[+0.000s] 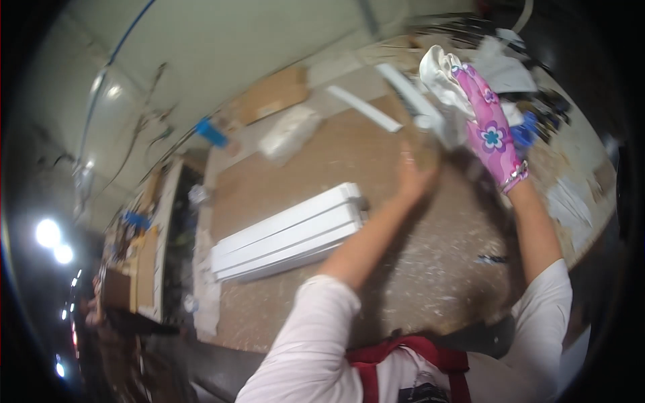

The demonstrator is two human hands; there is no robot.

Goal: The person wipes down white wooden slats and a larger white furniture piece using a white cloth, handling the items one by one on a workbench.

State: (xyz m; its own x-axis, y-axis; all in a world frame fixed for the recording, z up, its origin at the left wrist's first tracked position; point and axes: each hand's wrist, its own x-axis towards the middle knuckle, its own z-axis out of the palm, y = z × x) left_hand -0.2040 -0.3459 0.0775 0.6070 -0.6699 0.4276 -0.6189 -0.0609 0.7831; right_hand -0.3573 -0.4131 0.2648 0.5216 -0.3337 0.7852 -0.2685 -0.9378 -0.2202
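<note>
My right hand wears a pink glove printed with flowers and reaches to the far right of the table. Its fingers are closed on a crumpled white cloth. Bare and smeared by motion, my left hand is stretched forward beside it, near the close end of a white strip. Whether its fingers hold anything is too blurred to tell. A bundle of long white bars lies side by side on the brown table, left of my left forearm.
Further back lie another thin white strip, a whitish packet, a cardboard piece and a blue cylindrical object. Blue crumpled material and white sheets clutter the right side. Shelving stands beyond the left edge.
</note>
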